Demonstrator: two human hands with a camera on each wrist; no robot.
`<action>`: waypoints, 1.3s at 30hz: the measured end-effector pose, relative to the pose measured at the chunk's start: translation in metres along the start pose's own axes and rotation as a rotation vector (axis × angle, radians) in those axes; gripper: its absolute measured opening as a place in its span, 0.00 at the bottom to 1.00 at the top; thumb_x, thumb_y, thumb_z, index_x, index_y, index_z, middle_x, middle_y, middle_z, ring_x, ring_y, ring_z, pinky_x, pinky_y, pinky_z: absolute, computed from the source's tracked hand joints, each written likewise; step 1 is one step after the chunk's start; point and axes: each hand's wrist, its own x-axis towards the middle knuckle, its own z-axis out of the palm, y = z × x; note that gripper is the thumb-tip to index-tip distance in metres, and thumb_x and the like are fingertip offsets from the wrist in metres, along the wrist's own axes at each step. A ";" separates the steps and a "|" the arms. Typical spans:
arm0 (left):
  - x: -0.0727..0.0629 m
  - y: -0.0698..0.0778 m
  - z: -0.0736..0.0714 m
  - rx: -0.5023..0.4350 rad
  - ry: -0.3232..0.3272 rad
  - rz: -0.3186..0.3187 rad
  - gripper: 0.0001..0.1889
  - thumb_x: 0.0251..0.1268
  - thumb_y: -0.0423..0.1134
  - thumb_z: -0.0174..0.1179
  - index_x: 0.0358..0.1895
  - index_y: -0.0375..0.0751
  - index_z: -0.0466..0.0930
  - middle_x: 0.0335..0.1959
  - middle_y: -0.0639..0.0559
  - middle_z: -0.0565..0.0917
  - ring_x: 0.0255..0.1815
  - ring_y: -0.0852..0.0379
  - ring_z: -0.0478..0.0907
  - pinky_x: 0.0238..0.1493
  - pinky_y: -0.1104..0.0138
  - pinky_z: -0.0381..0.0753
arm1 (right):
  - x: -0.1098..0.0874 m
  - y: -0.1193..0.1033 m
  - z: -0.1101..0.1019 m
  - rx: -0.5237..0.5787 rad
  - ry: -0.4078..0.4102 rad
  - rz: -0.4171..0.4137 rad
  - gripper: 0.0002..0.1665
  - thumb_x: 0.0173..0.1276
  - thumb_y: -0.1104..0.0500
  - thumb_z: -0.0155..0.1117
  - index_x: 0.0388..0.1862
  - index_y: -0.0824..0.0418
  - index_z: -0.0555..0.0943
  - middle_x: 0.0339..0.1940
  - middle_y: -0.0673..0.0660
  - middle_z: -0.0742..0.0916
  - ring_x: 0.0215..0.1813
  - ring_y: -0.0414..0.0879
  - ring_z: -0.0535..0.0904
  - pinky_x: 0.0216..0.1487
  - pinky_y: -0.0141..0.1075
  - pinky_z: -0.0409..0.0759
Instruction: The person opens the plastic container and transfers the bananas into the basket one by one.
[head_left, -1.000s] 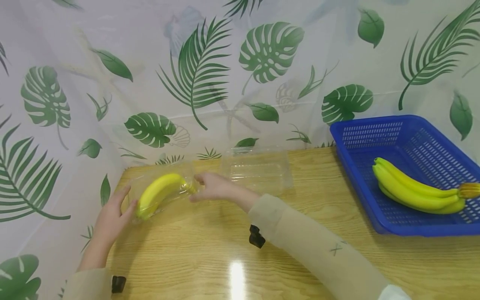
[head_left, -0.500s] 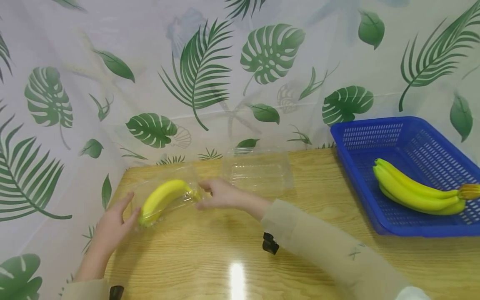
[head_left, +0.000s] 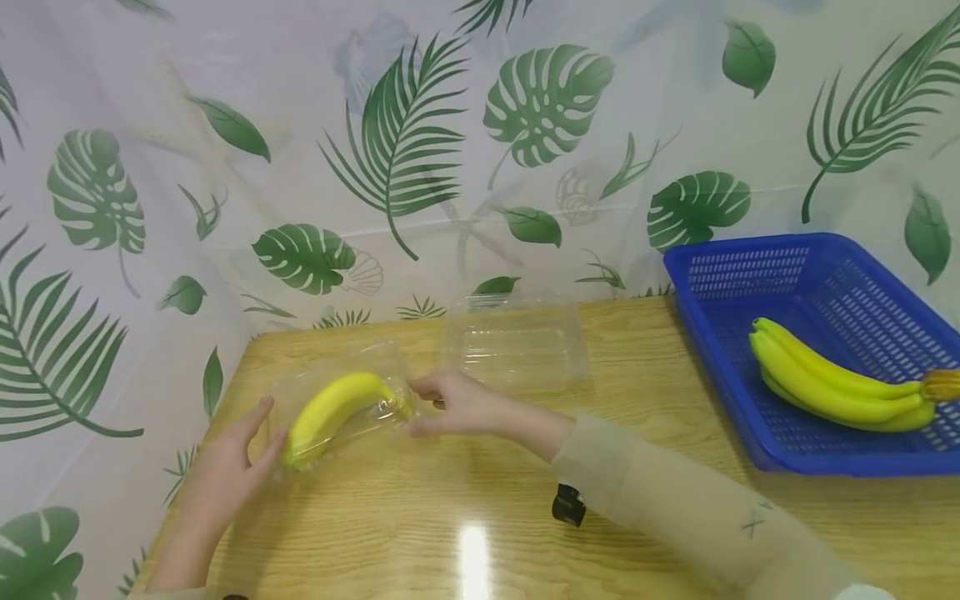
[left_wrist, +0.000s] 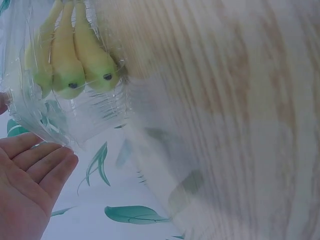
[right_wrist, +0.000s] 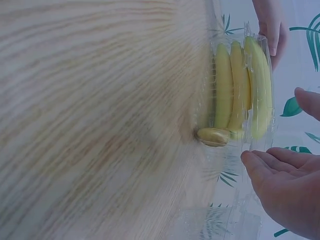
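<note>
Clear box [head_left: 337, 400] with bananas [head_left: 333, 407] sits on the table [head_left: 480, 500], far left. Left hand [head_left: 225, 471], fingers straight, touches its left end. Right hand [head_left: 457, 404], fingers relaxed, rests at its right end.

Bright, even overhead light. Head view sharp; a white glare spot on the glossy counter [head_left: 474, 542] near the bottom edge, soft faint shadows under the arms. Slight wide-angle bending at the edges. Both wrist views soft and washed out: wood grain smeared by blur, bananas [left_wrist: 75, 60] in the clear box hazy, left hand [left_wrist: 27, 185] fairly crisp.
</note>
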 end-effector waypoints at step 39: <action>-0.021 0.034 0.007 -0.062 -0.028 0.119 0.32 0.72 0.40 0.68 0.75 0.30 0.72 0.72 0.30 0.78 0.65 0.25 0.80 0.66 0.35 0.80 | -0.082 0.016 -0.001 0.110 -0.008 -0.068 0.34 0.74 0.63 0.70 0.73 0.78 0.72 0.74 0.73 0.78 0.74 0.66 0.79 0.74 0.44 0.82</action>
